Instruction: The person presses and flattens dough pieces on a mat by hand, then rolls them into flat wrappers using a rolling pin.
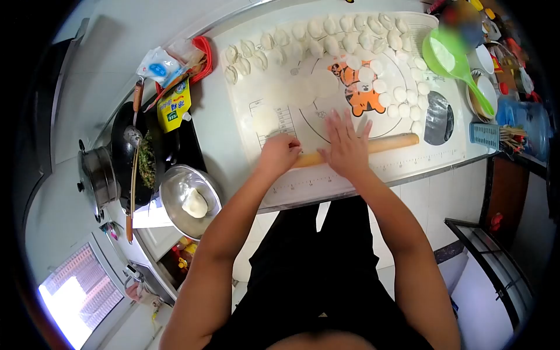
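My right hand [348,143] lies with fingers spread across a wooden rolling pin [394,142] near the mat's front edge. My left hand [280,154] is curled closed by the pin's left end; what its fingertips hold, if anything, is hidden. Flat round dough wrappers [324,83] lie beyond my hands, and a separate wrapper [265,121] sits just past my left hand. Several small dough discs [399,94] are scattered at the right, partly over a printed tiger. Folded dumplings [315,28] line the far side of the white mat [245,105].
Left of the mat are a steel bowl [169,192] with a dough lump, a wok [122,151] of chopped green filling, a yellow packet [175,109] and a red basket [205,58]. At right stand a green strainer [431,49], a blue basket [484,135] and bottles.
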Motion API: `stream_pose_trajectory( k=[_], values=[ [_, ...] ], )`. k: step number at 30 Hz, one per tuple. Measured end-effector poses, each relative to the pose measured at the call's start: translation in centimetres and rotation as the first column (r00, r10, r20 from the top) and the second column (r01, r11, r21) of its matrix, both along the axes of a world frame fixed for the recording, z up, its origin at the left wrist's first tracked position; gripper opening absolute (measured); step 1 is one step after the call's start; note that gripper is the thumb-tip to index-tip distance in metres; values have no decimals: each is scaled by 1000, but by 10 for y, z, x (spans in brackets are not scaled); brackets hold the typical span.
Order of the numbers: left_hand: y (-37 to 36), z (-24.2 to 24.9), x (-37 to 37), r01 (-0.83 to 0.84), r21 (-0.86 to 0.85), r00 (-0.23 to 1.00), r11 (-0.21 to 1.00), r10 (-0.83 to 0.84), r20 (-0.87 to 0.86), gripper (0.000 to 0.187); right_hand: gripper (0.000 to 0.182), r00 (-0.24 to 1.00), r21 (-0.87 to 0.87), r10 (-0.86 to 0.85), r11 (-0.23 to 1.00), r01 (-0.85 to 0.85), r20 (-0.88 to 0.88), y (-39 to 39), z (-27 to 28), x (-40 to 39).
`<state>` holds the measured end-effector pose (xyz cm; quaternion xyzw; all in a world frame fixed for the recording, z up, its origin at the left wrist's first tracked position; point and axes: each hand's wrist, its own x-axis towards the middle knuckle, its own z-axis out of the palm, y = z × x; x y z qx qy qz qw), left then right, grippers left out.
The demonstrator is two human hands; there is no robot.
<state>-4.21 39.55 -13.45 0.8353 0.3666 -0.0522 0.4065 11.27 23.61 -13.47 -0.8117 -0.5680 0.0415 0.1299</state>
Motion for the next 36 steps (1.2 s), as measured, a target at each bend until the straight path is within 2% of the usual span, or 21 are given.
stream_pose_trajectory(
  k=[1,2,4,5,7,8,9,11,13,15,18,22,24,25,27,28,29,30,31,33,36],
  values=[
    [2,-1,3,123,112,992,986,-126,18,13,78,1000,69,-19,997,18,21,5,-2,3],
    [3,-1,3,127,116,991,985,-132,29,13,77,1000,-38,-6,999,5,-23,-8,3,-3],
    [5,-5,-7,130,150,986,980,-111,-128,13,76,998,-84,20,996,-25,-57,-70,14,-33],
    [8,-7,-12,122,157,987,980,-104,-122,13,76,993,-131,44,990,-58,-109,-83,15,-39],
    [4,-7,-28,-113,-51,994,992,112,-15,16,76,994,-137,44,989,-58,-103,-75,15,-37],
    [1,-9,-30,-115,-50,993,992,114,-24,16,76,995,-143,38,988,-51,-90,-68,13,-34],
    [0,-9,-22,-71,-13,997,997,71,-30,15,76,995,-131,47,990,-59,-89,-48,7,-22],
    [-1,-6,-11,-27,46,999,999,29,-38,15,75,1000,39,2,999,-1,-20,-3,-1,-2],
    [-3,-1,-5,91,90,988,992,-79,-134,16,73,999,46,-6,999,9,-53,-23,2,-14],
    [9,-2,-10,119,75,988,990,-111,-103,15,69,993,29,16,1000,-13,-114,-54,4,-23],
    [36,-12,-32,-68,192,991,979,45,125,15,65,994,-58,9,998,-15,-106,-85,8,-35],
    [110,-21,-19,-265,388,941,883,148,304,10,51,989,-35,-19,999,14,-150,-72,6,-22],
    [129,-12,-2,-263,492,958,830,166,233,12,38,992,88,22,996,-12,-121,-68,2,-14],
    [126,-15,9,-254,486,959,836,152,239,12,38,994,83,6,997,4,-113,-69,3,-12],
    [119,-19,33,-211,703,955,679,-11,298,19,28,991,125,5,992,11,-134,-67,2,-7],
    [108,-22,53,-156,695,925,702,-143,352,25,28,991,127,-5,992,22,-131,-67,0,-7],
    [89,-27,74,-140,612,882,778,-183,434,27,25,992,131,-9,991,25,-124,-67,-3,-8],
    [77,-45,96,-22,555,903,831,-221,367,34,22,993,133,-13,991,28,-114,-69,-6,-9],
    [49,-21,127,4,461,909,887,-195,368,38,22,994,131,-21,991,35,-104,-69,-5,-8],
    [26,-14,175,62,440,877,896,-260,405,44,15,991,117,-17,993,33,-134,-67,-4,-7],
    [6,-23,216,85,506,900,858,-283,330,48,15,994,161,-20,986,38,-110,-68,-5,-6]
  ],
)
